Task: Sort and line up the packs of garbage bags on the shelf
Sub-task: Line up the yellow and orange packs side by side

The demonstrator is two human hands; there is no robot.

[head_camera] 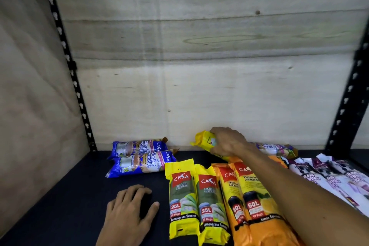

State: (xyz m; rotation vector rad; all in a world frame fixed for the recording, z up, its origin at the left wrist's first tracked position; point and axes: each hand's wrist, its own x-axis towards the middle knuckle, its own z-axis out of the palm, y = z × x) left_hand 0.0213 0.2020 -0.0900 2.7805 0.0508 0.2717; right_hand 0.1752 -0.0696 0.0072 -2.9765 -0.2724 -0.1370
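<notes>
While my right hand [229, 143] clenches a yellow pack [205, 142] against the back wall, my left hand [127, 209] rests flat, holding nothing. Dragging it toward me could knock the lined-up CASA 25L packs [196, 201] just below my knuckles (Lemongrass Scented) and 60L packs [251, 201] under my wrist askew.

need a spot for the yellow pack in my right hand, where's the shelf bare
Bare shelf runs along the left, around the left hand and ahead of the blue packs. From the yellow 25L packs rightward it is crowded; the right hand grips its yellow pack.
</notes>
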